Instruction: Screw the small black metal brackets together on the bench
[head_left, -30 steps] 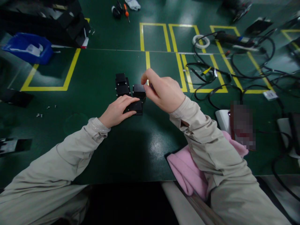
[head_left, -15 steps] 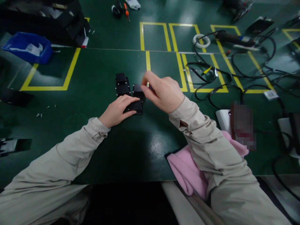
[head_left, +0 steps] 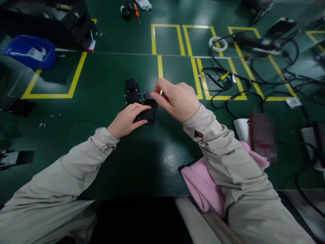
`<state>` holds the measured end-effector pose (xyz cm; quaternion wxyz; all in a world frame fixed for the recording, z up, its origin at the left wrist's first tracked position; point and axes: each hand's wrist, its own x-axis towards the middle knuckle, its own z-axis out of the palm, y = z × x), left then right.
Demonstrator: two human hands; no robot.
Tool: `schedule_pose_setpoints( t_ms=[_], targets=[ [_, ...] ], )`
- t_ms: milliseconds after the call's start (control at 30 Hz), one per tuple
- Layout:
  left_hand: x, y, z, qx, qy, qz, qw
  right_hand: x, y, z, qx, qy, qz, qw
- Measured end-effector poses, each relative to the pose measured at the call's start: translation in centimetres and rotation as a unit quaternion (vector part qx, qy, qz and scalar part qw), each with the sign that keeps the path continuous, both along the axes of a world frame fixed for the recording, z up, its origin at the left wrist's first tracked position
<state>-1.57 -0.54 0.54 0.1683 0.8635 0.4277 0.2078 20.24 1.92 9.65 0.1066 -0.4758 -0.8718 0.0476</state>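
Observation:
My left hand [head_left: 125, 121] lies over a low black block [head_left: 147, 116], thumb on its near side and fingers across its far side, holding it against the green table. Just beyond stands another black block [head_left: 148, 95] with small bright screw heads. Over that block's right edge, my right hand [head_left: 179, 100] is closed in a pinch, thumb and forefinger together. Whatever is in that pinch is hidden by the fingers. To the left of these sits a pair of stepped black blocks [head_left: 132, 92], also with small screws along the sides.
Several loose screws [head_left: 42, 125] lie at left. A blue bin [head_left: 49, 57] stands at the far left. Tangled black cables [head_left: 228, 101] and a white ring [head_left: 218, 49] occupy the right side. A pink cloth [head_left: 196, 179] hangs over the front edge under my right forearm.
My right thumb and forefinger have turned slightly, the thumb tip shifting a little left over the block. My left hand and the blocks stay in place.

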Motion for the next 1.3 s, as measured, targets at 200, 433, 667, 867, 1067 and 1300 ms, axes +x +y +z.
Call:
schedule_pose_setpoints(
  t_ms=[200, 433, 667, 867, 1067, 1300],
  targets=[
    [0.0, 0.0, -0.01, -0.002, -0.003, -0.001, 1.0, 0.0, -0.01, 0.17, -0.01, -0.001, 0.008, 1.0],
    [0.02, 0.02, -0.01, -0.004, -0.001, 0.001, 1.0, 0.04, -0.06, 0.05, -0.003, 0.002, 0.01, 1.0],
    [0.01, 0.03, 0.08, -0.003, 0.002, -0.003, 1.0, -0.08, 0.01, 0.06, -0.008, -0.003, -0.002, 1.0],
    [0.0, 0.03, 0.0, 0.004, 0.002, -0.005, 1.0, 0.04, -0.01, 0.16, -0.002, -0.007, 0.004, 1.0],
    [0.0, 0.0, -0.02, 0.009, -0.002, -0.005, 1.0, -0.06, 0.0, 0.12, -0.006, -0.013, 0.0, 1.0],
    [0.0, 0.06, -0.06, 0.005, 0.002, -0.002, 1.0, -0.01, 0.02, -0.04, 0.006, -0.002, 0.006, 1.0]
  ],
)
